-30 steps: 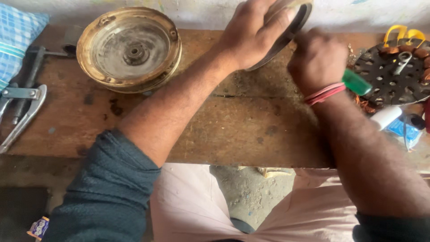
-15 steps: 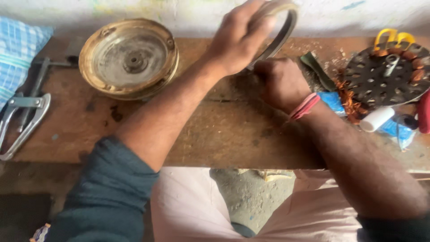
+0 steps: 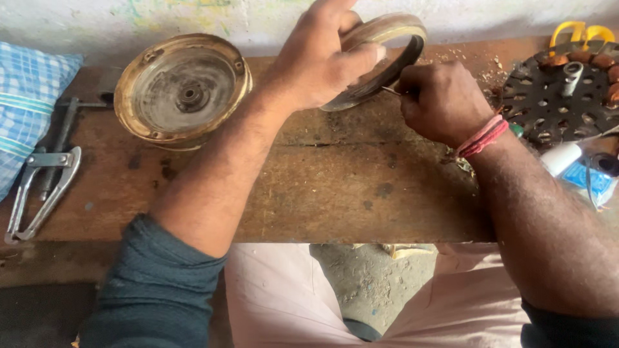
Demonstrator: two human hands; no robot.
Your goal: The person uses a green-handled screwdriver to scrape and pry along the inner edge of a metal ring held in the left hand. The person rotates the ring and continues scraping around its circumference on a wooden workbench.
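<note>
Wooden worktop [image 3: 361,193] carries a round brass-coloured metal housing [image 3: 184,90] well left of the tilted metal cover [image 3: 380,58], w/ a black perforated disc [image 3: 561,96] to the cover's right and pliers [image 3: 39,190] far left. Left hand [image 3: 319,61] is clamped on the cover's rim, propping it on edge at the worktop's back. Right hand [image 3: 438,103], lower a sec ago, is now up beside the cover, fist closed on a thin tool [image 3: 391,91] whose tip meets the inner rim, so scraping looks under way.

Teal sleeves; red wrist threads [image 3: 480,135]
</note>
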